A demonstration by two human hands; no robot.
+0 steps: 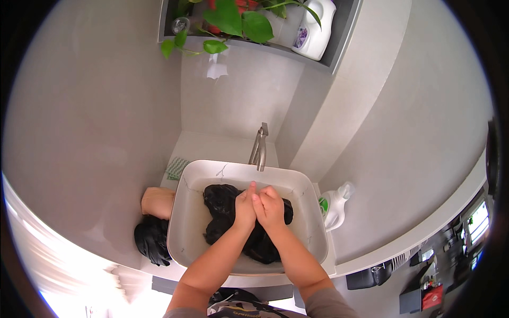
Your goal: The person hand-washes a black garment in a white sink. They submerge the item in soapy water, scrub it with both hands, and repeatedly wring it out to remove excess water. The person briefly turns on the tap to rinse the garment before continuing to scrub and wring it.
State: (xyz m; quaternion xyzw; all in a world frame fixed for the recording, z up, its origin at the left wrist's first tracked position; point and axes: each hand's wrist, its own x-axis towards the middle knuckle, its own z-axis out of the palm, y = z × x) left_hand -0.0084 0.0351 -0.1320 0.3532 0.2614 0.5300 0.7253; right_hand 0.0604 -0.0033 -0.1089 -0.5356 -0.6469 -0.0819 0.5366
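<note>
A heap of wet black cloth (pixel 220 204) lies in shallow cloudy water in a white rectangular basin (pixel 185 212). Above the heap, my left hand (pixel 245 208) and my right hand (pixel 270 205) are pressed together at the heap's middle, just in front of the tap. The fingers of both are curled closed, with the thumbs side by side on top. Whatever is in them is hidden by the hands themselves; the black cloth shows all around and beneath them.
A metal tap (pixel 259 148) stands behind the basin. To its right is a white detergent bottle (pixel 333 206). On the left are a green patterned cloth (pixel 177 168), a beige cloth (pixel 158 202) and more black cloth (pixel 152 241). A shelf above holds a plant (pixel 225 20) and a white jug (pixel 314 32).
</note>
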